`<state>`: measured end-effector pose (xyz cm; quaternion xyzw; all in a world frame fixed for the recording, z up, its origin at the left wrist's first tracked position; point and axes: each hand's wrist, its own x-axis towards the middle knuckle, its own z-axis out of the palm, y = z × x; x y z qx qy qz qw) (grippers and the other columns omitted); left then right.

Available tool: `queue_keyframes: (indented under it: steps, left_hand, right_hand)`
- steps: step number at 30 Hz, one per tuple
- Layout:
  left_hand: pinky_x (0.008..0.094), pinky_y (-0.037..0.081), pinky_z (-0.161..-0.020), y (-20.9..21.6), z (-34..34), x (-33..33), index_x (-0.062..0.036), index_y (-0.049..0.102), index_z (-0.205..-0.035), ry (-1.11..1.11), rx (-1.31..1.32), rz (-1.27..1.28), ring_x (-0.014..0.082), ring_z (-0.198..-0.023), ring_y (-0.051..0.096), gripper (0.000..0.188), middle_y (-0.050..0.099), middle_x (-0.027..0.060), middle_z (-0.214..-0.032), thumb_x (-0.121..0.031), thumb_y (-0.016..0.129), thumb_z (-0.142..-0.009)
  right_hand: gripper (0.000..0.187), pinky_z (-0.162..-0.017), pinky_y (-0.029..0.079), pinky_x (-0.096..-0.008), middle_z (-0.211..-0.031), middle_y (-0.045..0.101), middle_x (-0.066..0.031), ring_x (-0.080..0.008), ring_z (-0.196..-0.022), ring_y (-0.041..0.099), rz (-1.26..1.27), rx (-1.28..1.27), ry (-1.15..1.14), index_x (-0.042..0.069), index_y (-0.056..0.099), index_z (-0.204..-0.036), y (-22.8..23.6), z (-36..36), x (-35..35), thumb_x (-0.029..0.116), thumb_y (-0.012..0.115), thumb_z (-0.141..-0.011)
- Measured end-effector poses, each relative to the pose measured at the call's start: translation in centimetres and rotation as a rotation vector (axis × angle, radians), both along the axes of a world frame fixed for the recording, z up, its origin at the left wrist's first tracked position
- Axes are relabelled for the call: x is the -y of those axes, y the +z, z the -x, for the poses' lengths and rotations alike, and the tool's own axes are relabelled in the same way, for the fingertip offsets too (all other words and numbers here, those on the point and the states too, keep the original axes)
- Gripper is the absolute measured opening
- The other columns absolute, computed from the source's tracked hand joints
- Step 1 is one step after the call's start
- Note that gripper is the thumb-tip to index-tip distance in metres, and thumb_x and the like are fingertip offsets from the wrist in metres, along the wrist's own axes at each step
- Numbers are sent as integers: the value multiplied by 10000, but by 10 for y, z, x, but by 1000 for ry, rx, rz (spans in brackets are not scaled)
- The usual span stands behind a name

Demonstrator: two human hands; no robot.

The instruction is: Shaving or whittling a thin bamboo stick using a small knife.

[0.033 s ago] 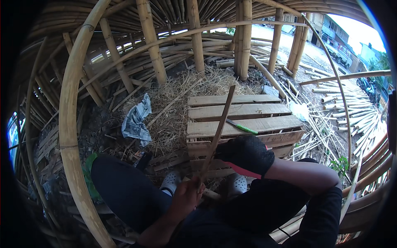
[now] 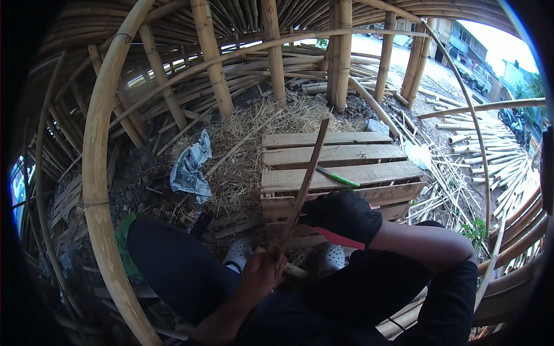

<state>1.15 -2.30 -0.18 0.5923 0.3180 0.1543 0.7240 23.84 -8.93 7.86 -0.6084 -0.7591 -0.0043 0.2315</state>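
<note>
A long, flat brown bamboo strip (image 2: pixel 312 164) slants upward from my lap, its far end over a slatted wooden crate (image 2: pixel 283 180). My bare left hand (image 2: pixel 262 271) is closed round its lower end. In a black glove with red edging, my right hand (image 2: pixel 345 217) is closed against the strip's middle, above the crate's near edge. The glove hides its fingertips, so whether a small tool is in them does not show. On the crate top, just beyond the glove, lies a knife with a green handle (image 2: pixel 341 179); its blade reaches toward the strip.
Straw (image 2: pixel 239 161) and a crumpled newspaper (image 2: pixel 192 168) lie left of the crate. A thick bamboo pole (image 2: pixel 97 173) rises at my left. Bamboo posts (image 2: pixel 340 63) stand beyond the crate, with cut bamboo lengths (image 2: pixel 490 153) spread at the right. A white plastic bag (image 2: pixel 416 154) sits by the crate's right side.
</note>
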Motion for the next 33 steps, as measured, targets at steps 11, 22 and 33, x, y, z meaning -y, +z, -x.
queue_keyframes:
  steps: [11, 22, 33]
  left_hand:
    - [212, 301, -382, 3, 7, 3, -46, 584, -795, 51, 21, 4, 52, -390, 401, 537, 448, -26, -515, -478, 368, -1028]
    - [228, 293, -376, 6, 3, 8, -52, 547, -770, 58, -8, -113, 59, -378, 384, 531, 427, -18, -495, -449, 324, -1042]
    - [239, 294, -385, -3, -2, 8, -66, 503, -739, 53, 41, -318, 63, -373, 380, 527, 407, -14, -474, -450, 310, -1045]
  right_hand:
    - [297, -846, 530, -382, -1073, 655, -171, -343, -972, 647, 56, -140, 249, 46, 654, -1116, -23, -9, -12, 233, 620, -888]
    - [494, -726, 533, -339, -958, 621, -165, -301, -799, 648, 48, -42, 275, 115, 498, -1386, -19, -7, -6, 98, 575, -899]
    - [361, -635, 528, -366, -716, 621, -169, -255, -662, 653, 479, -503, -202, 46, 681, -1016, -4, 11, -8, 352, 492, -992]
